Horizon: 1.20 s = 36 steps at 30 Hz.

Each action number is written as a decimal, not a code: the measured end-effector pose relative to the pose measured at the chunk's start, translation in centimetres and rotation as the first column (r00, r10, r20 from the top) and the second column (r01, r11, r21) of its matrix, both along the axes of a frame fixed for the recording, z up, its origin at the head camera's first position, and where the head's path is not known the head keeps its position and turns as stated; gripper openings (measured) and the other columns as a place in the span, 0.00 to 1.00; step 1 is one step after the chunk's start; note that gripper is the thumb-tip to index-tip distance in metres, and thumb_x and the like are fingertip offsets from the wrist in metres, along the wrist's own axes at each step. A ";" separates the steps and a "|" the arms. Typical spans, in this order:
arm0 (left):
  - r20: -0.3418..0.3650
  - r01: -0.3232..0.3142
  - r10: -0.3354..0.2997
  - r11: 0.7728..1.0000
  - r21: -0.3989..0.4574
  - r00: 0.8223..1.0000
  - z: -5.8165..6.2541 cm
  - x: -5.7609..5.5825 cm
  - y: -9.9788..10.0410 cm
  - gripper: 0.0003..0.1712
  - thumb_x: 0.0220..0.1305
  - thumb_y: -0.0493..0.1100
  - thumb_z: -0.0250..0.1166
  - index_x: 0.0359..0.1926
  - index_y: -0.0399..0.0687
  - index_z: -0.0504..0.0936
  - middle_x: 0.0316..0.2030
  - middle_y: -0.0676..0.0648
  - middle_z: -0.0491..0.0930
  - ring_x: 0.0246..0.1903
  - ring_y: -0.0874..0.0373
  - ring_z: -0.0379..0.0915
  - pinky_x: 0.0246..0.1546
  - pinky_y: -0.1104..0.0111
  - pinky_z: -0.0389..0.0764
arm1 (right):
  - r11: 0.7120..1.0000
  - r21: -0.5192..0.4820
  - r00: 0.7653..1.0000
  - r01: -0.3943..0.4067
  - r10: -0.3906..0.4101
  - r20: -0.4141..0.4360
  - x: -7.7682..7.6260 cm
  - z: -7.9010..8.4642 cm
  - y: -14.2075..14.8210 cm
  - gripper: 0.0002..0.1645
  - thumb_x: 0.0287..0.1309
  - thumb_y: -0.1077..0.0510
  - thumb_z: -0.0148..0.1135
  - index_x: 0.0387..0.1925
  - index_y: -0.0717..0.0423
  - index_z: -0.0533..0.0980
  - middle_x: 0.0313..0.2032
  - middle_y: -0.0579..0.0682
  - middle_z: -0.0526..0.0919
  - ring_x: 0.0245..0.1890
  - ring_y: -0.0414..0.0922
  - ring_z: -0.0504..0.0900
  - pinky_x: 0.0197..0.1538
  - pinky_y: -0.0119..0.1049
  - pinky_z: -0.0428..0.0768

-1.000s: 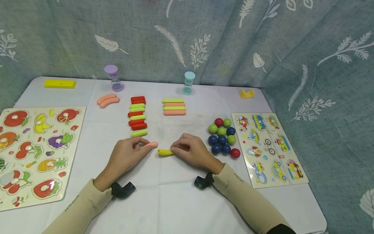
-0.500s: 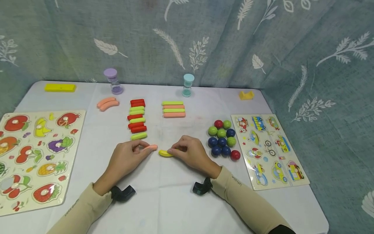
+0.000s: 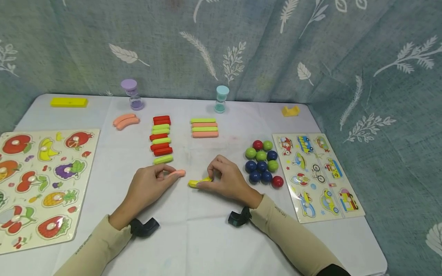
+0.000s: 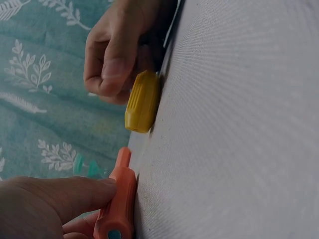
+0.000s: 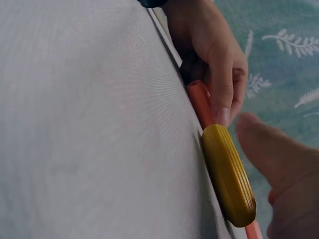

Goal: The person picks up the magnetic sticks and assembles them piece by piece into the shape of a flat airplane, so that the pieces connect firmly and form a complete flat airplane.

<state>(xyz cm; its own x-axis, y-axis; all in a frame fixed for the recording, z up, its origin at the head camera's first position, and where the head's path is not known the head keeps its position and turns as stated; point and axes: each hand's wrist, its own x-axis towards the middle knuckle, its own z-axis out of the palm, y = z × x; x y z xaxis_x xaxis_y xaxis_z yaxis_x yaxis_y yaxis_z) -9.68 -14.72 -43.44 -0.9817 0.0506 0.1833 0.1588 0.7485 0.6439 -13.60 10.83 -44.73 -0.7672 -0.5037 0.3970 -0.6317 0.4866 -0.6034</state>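
In the head view, my left hand pinches a salmon-orange toy stick between thumb and fingers, low over the white table. The left wrist view shows that stick's narrow peg at one end and a round teal spot at the other. Facing it, a short, ribbed yellow toy piece lies on the cloth. Around this piece stands my right hand, its thumb and index finger spread apart. A gap shows between the thumb and the yellow piece in the right wrist view.
Red and lime sticks form a column behind my left hand, with a lime-and-salmon group beside it. Colored balls lie right of my right hand. Puzzle boards flank the table; two hourglasses stand at the back.
My right thumb and index finger have spread from a closer pinch on the yellow piece, and its right end now shows between them. The left hand keeps its hold on the salmon stick.
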 end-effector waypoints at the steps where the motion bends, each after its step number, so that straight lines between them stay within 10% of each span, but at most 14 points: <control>1: -0.001 0.000 0.000 1.000 0.001 1.000 0.0 0.0 0.0 0.19 0.49 0.66 0.67 0.32 0.60 0.84 0.09 0.55 0.58 0.12 0.62 0.53 0.15 0.68 0.52 | 1.000 0.007 1.000 -0.008 0.008 -0.013 0.0 0.0 0.0 0.25 0.38 0.33 0.72 0.24 0.43 0.70 0.29 0.38 0.65 0.26 0.33 0.64 0.27 0.29 0.65; 16: 0.003 -0.006 0.006 1.000 -0.007 1.000 0.2 0.1 0.0 0.19 0.50 0.66 0.67 0.32 0.60 0.84 0.09 0.55 0.57 0.12 0.61 0.52 0.15 0.68 0.52 | 0.985 -0.044 0.986 -0.164 0.166 0.027 -0.1 0.0 0.2 0.08 0.58 0.53 0.63 0.39 0.39 0.84 0.39 0.42 0.63 0.25 0.36 0.65 0.29 0.29 0.67; 27: -0.001 -0.002 0.002 1.000 0.000 1.000 0.3 0.1 0.1 0.19 0.49 0.66 0.67 0.32 0.59 0.84 0.09 0.55 0.58 0.12 0.61 0.53 0.15 0.68 0.52 | 0.983 -0.116 0.990 0.142 -0.143 -0.004 0.0 -0.4 -0.1 0.12 0.50 0.44 0.68 0.27 0.44 0.76 0.35 0.48 0.69 0.26 0.40 0.66 0.28 0.31 0.66; 36: -0.007 -0.005 0.005 1.000 -0.005 1.000 0.3 0.2 0.2 0.19 0.49 0.65 0.68 0.32 0.59 0.84 0.10 0.55 0.58 0.12 0.61 0.53 0.15 0.68 0.52 | 0.979 0.022 0.978 0.204 -0.203 -0.042 0.2 -0.6 -0.8 0.21 0.44 0.33 0.67 0.28 0.43 0.78 0.34 0.42 0.69 0.28 0.36 0.65 0.28 0.29 0.66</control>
<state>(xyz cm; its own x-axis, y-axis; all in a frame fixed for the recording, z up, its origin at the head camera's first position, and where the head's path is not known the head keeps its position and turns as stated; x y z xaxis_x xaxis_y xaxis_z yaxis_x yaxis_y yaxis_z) -9.53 -14.54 -43.15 -0.9806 0.0469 0.1903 0.1599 0.7527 0.6386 -13.39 10.01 -45.29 -0.8389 -0.3494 0.4175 -0.5407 0.6229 -0.5653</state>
